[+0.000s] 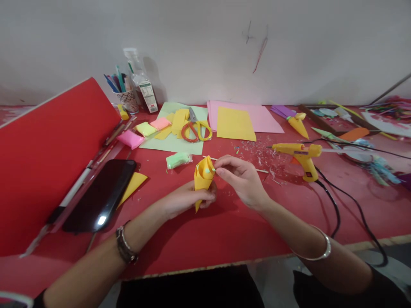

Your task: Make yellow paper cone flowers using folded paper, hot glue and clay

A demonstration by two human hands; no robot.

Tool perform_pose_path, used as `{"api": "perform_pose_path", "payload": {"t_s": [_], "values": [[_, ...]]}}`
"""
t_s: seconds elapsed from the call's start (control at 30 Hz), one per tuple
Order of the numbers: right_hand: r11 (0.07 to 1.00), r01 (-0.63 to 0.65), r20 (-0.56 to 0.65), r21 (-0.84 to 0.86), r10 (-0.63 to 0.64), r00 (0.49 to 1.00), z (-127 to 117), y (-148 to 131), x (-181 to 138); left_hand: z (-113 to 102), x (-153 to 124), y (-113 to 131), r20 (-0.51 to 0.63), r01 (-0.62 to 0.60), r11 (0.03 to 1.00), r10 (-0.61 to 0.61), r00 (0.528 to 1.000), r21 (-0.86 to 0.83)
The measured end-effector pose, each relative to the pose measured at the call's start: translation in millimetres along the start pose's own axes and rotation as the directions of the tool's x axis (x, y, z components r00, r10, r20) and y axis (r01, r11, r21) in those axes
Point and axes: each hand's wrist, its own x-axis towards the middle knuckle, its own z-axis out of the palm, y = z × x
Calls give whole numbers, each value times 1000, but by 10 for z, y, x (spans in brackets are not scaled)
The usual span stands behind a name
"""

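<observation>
My left hand [189,199] is wrapped round a yellow paper cone [202,182], holding it upright with its point downward. Curled paper and small pale green bits show at the cone's top. My right hand [240,177] has thumb and forefinger brought together at the cone's upper right rim, by a pale green bit; whether the fingertips grip it is too small to tell. Just behind the cone lies a packet of light green clay [178,160]. A thin white stick [261,170] lies partly behind my right hand.
Scissors [196,130] rest on coloured paper at the back. A yellow glue gun [302,156] with trailing black cables lies right. At left are a phone [101,192] and a red board [54,162]. A bottle [144,87] and pen cup [127,100] stand by the wall.
</observation>
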Motion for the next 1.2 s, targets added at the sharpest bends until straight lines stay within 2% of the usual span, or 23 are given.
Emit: {"api": "perform_pose_path", "payload": {"t_s": [0.2, 0.43, 0.7, 0.97, 1.2], "values": [[999, 36, 24, -24, -36, 999, -13, 11, 5, -18, 12, -17, 34, -35, 996, 32, 999, 82], [999, 32, 52, 3, -32, 998, -5, 20, 3, -34, 24, -29, 37, -14, 982, 7, 999, 191], [997, 51, 19, -63, -50, 999, 6, 19, 0, -3, 6, 3, 1, 23, 975, -24, 1000, 221], [998, 60, 65, -29, -58, 996, -5, 35, -3, -3, 21, -2, 25, -28, 983, 24, 999, 180], [990, 78, 47, -117, -73, 996, -8, 59, 0, -14, 17, -18, 10, -11, 978, 9, 1000, 206]]}}
